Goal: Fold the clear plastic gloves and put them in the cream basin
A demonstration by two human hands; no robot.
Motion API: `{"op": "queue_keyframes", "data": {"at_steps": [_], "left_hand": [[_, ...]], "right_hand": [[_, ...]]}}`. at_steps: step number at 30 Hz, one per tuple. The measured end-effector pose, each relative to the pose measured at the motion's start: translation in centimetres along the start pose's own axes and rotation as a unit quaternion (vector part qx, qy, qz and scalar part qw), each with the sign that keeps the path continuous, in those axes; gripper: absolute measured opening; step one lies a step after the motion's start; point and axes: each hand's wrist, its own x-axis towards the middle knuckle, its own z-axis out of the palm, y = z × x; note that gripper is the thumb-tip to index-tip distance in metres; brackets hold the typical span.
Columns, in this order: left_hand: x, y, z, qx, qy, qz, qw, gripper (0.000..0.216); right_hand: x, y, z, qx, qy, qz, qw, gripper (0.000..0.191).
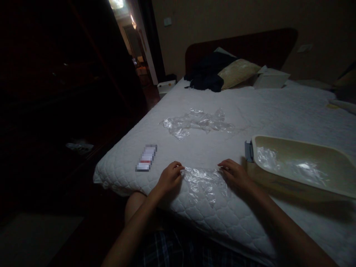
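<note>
A clear plastic bag [204, 181] lies spread over the near edge of the white quilted bed [133, 139]. At its upper left corner, my left hand [171, 177] pinches the film between thumb and fingers. My right hand [233, 173] pinches the upper right corner in the same way, so the top edge runs fairly straight between them. Farther up the bed is a crumpled heap of clear plastic bags [198, 122]. Just right of my right hand stands a cream plastic bin [292, 142] with a grey latch, some clear plastic inside it.
A phone-like object [146, 158], blurred out, lies left of my left hand. Dark clothing [208, 70], a tan cushion [240, 73] and a pale box [272, 78] sit by the headboard [244, 42]. Clear plastic [80, 147] shows in the dark at left, beyond the bed edge.
</note>
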Motion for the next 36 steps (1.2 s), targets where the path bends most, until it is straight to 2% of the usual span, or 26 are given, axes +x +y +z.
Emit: {"op": "queue_keyframes", "data": {"at_steps": [3, 5, 7, 11, 15, 19, 21, 25, 27, 29, 32, 36], "left_hand": [[0.7, 1.1, 1.0, -0.04, 0.017, -0.031, 0.999, 0.019], [1.6, 2.0, 2.1, -0.118, 0.043, -0.112, 0.986, 0.016], [2.5, 2.7, 3.0, -0.197, 0.037, -0.179, 0.963, 0.015], [3.2, 2.7, 4.0, -0.216, 0.028, -0.188, 0.958, 0.014], [2.8, 1.0, 4.7, -0.218, 0.018, -0.213, 0.952, 0.013], [2.5, -0.2, 5.2, -0.306, 0.04, -0.292, 0.905, 0.012], [2.4, -0.4, 5.0, -0.349, 0.046, -0.298, 0.887, 0.01], [2.0, -0.8, 3.4, -0.328, 0.052, -0.259, 0.907, 0.011], [1.7, -1.2, 2.5, -0.285, 0.052, -0.265, 0.92, 0.017], [1.4, -1.6, 2.0, -0.261, 0.025, -0.291, 0.92, 0.023], [1.2, -1.6, 2.2, -0.273, -0.028, -0.329, 0.904, 0.027], [1.4, -0.8, 3.2, -0.306, -0.056, -0.32, 0.895, 0.025]], "right_hand": [[0.7, -2.5, 1.0, 0.019, 0.001, 0.035, 0.999, 0.016], [1.4, -3.9, 2.3, 0.09, -0.075, 0.098, 0.988, 0.019], [2.0, -4.6, 3.7, 0.152, -0.12, 0.143, 0.97, 0.02], [2.4, -3.8, 5.8, 0.194, -0.132, 0.163, 0.958, 0.016], [2.1, -1.4, 6.4, 0.183, -0.117, 0.188, 0.958, 0.019], [1.9, 0.0, 5.6, 0.24, -0.081, 0.242, 0.937, 0.018], [1.8, 0.1, 4.6, 0.265, -0.069, 0.244, 0.93, 0.019], [1.4, 0.7, 1.6, 0.205, -0.065, 0.228, 0.95, 0.024], [0.9, 1.4, 0.3, 0.16, -0.072, 0.224, 0.959, 0.026], [0.4, 2.0, -0.5, 0.14, -0.086, 0.232, 0.959, 0.028], [-0.1, 2.4, -0.4, 0.144, -0.095, 0.243, 0.954, 0.032], [-0.3, 2.1, 0.6, 0.173, -0.078, 0.248, 0.95, 0.036]]}}
